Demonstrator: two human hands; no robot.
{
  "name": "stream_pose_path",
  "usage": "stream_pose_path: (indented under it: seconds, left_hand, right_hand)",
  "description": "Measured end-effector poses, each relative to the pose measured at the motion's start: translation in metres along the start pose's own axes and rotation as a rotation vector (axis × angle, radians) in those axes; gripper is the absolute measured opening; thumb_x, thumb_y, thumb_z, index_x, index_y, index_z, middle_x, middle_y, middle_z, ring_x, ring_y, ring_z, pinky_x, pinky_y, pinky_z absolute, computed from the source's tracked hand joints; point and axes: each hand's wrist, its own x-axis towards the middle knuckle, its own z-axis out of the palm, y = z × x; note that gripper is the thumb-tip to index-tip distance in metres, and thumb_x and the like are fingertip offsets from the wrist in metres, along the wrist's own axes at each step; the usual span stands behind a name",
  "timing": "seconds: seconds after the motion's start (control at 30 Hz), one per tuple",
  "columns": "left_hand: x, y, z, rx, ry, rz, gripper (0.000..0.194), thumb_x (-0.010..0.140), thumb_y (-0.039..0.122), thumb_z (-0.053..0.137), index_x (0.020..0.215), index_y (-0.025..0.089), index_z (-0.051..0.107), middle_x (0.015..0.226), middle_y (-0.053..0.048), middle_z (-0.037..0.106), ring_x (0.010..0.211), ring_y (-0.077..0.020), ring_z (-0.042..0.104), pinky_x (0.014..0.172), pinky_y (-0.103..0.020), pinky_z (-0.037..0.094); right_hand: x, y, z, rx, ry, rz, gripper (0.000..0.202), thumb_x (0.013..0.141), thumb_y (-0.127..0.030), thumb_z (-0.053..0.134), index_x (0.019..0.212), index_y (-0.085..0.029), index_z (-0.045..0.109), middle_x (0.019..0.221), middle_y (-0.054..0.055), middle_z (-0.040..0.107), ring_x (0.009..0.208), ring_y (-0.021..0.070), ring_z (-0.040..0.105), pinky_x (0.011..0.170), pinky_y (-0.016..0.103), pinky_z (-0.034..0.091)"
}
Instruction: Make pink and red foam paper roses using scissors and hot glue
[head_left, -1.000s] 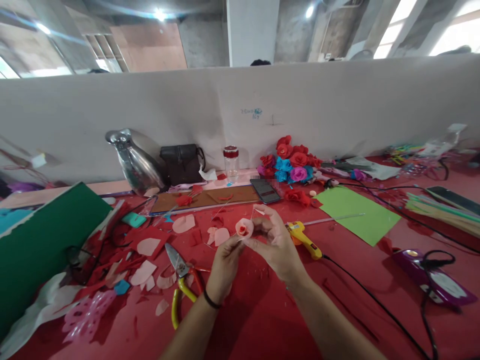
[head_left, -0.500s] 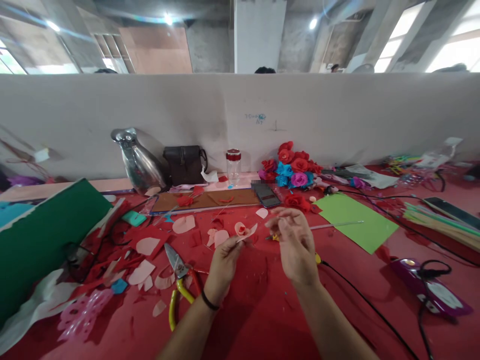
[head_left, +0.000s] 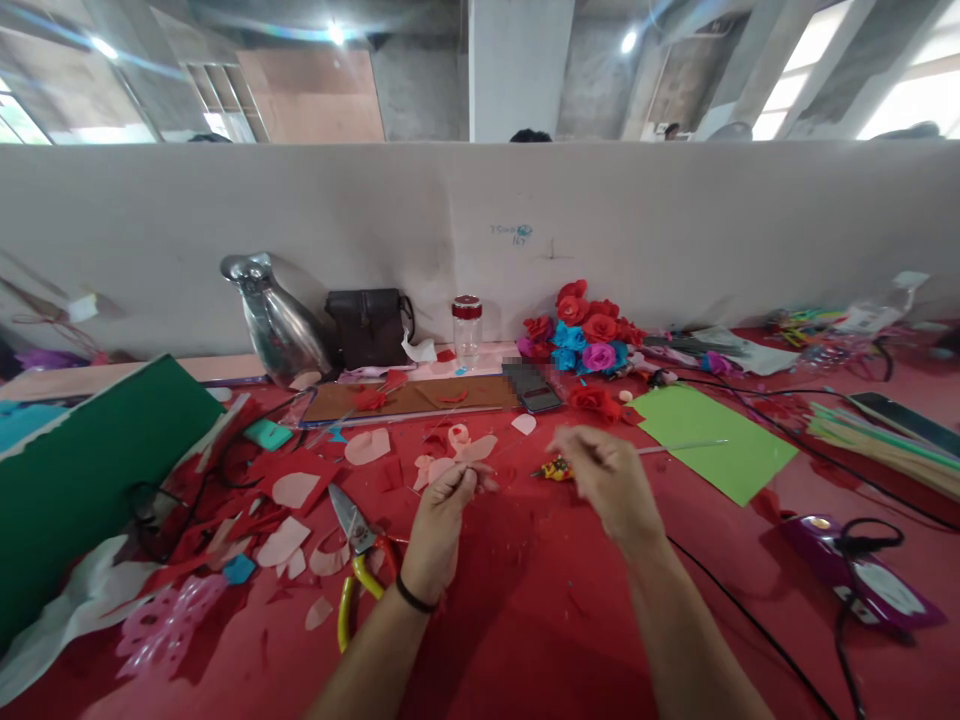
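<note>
My left hand (head_left: 442, 515) is closed in a pinch on a pale pink paper flower (head_left: 459, 437), whose rolled centre and a loose petal show above the fingertips. My right hand (head_left: 616, 490) is raised a short way to the right of it, its fingers bent and smeared by motion. Whether anything small is between them cannot be made out. Just left of the right hand, a yellow tool with a dark pointed tip (head_left: 555, 468) lies on the table, partly hidden by that hand. Pink paper petals (head_left: 367, 447) lie beyond my left hand.
Shears with yellow and red handles (head_left: 360, 545) lie left of my left arm among paper scraps. Behind stand a metal flask (head_left: 281, 325), a jar (head_left: 466, 335) and a bunch of paper roses (head_left: 589, 330). Green paper (head_left: 716, 440) and a purple corded device (head_left: 862, 575) are at right.
The pink flower has tipped away to the left, and my left hand has turned slightly. My right hand has moved right and its fingers have curled downward, showing more of the yellow tool.
</note>
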Motion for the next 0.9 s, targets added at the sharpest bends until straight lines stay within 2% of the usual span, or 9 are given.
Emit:
stream_pose_path:
  seconds: [0.07,0.1,0.17,0.27,0.33,0.6,0.77,0.9]
  left_hand:
    - [0.0,0.001,0.0,-0.024,-0.007,0.0,0.022,0.074,0.038,0.062,0.074,0.016,0.067,0.068,-0.002,0.063,0.07,-0.0147,0.053,0.072,-0.027,0.039]
    - [0.0,0.002,0.001,-0.042,-0.011,-0.001,0.021,0.073,0.037,0.063,0.072,0.016,0.067,0.069,-0.002,0.062,0.069,-0.0142,0.053,0.071,-0.026,0.039]
    - [-0.001,0.002,0.002,-0.077,-0.02,-0.002,0.018,0.07,0.035,0.066,0.07,0.017,0.067,0.07,-0.001,0.062,0.07,-0.0138,0.052,0.071,-0.025,0.04]
    - [-0.002,-0.001,0.003,-0.087,-0.055,-0.007,0.018,0.069,0.034,0.067,0.071,0.017,0.068,0.073,-0.002,0.064,0.073,-0.0152,0.054,0.074,-0.027,0.042]
    - [-0.003,-0.004,0.003,-0.064,-0.068,-0.006,0.018,0.07,0.035,0.067,0.074,0.017,0.069,0.076,-0.003,0.066,0.075,-0.0163,0.055,0.076,-0.028,0.042]
    - [-0.004,-0.012,0.001,-0.045,-0.081,0.025,0.02,0.068,0.036,0.068,0.076,0.018,0.071,0.08,-0.005,0.069,0.083,-0.0204,0.059,0.084,-0.034,0.043]
    - [-0.003,-0.012,0.0,0.001,-0.1,0.054,0.018,0.068,0.035,0.068,0.075,0.019,0.071,0.078,-0.004,0.068,0.079,-0.0192,0.057,0.08,-0.032,0.044]
    - [-0.003,-0.012,-0.002,0.05,-0.097,0.088,0.016,0.07,0.035,0.067,0.071,0.019,0.07,0.073,-0.004,0.065,0.073,-0.0181,0.055,0.075,-0.031,0.044]
  right_hand:
    - [-0.009,-0.001,0.016,-0.158,-0.208,-0.092,0.012,0.077,-0.032,0.063,0.075,-0.021,0.069,0.06,-0.001,0.062,0.057,0.0145,0.056,0.054,0.026,0.042]
    - [-0.014,-0.001,0.024,-0.208,-0.249,-0.152,0.009,0.074,-0.028,0.065,0.08,-0.023,0.07,0.073,0.001,0.066,0.069,0.0176,0.059,0.063,0.029,0.045]
    - [-0.023,-0.001,0.039,-0.277,-0.185,-0.219,0.007,0.073,-0.027,0.067,0.079,-0.025,0.07,0.078,0.003,0.066,0.077,0.0204,0.058,0.071,0.033,0.044]
    - [-0.03,0.002,0.051,-0.279,-0.029,-0.236,0.008,0.077,-0.029,0.064,0.072,-0.025,0.07,0.071,0.004,0.065,0.072,0.0205,0.056,0.07,0.034,0.043]
    - [-0.031,0.004,0.053,-0.243,0.006,-0.23,0.006,0.076,-0.029,0.065,0.075,-0.026,0.07,0.073,0.004,0.066,0.073,0.0209,0.057,0.071,0.034,0.044]
    - [-0.031,0.004,0.052,-0.204,0.024,-0.201,0.006,0.074,-0.026,0.067,0.076,-0.027,0.072,0.079,0.006,0.069,0.075,0.0225,0.06,0.072,0.036,0.046]
    - [-0.03,0.003,0.05,-0.205,-0.021,-0.231,0.009,0.075,-0.021,0.065,0.077,-0.026,0.072,0.081,0.006,0.07,0.078,0.0229,0.06,0.073,0.037,0.045]
    - [-0.027,0.001,0.047,-0.138,-0.12,-0.208,0.011,0.075,-0.02,0.065,0.081,-0.025,0.072,0.082,0.004,0.07,0.078,0.0216,0.061,0.075,0.036,0.046]
